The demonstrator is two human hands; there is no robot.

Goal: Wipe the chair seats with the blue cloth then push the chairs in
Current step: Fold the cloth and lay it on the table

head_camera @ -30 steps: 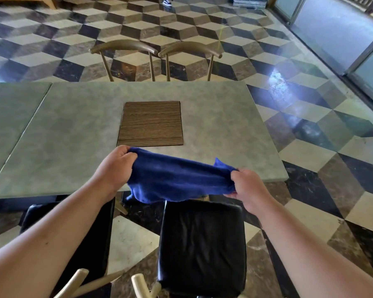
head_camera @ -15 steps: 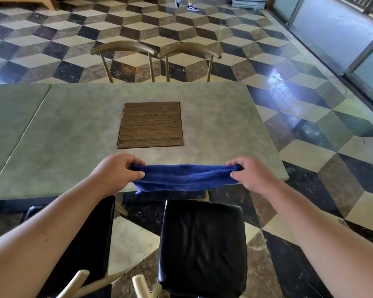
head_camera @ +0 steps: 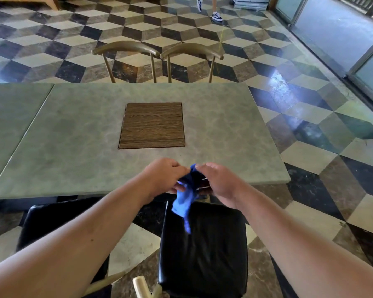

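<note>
Blue cloth (head_camera: 183, 203) is bunched between both hands and hangs over the front edge of the right black seat (head_camera: 202, 254), just off the table (head_camera: 73, 160) edge. Left hand (head_camera: 162, 177) and right hand (head_camera: 221, 183) both pinch it, fingers (head_camera: 179, 187) curled close on the fabric. Best to fold it into a flat pad, then press and sweep the whole seat, then the left seat (head_camera: 52, 220).

No readable text, label, brand or number anywhere.

Restaurant or café dining hall: grey stone-look tables (head_camera: 213, 125), paired chairs (head_camera: 125, 50), patterned marble floor (head_camera: 310, 117).
</note>
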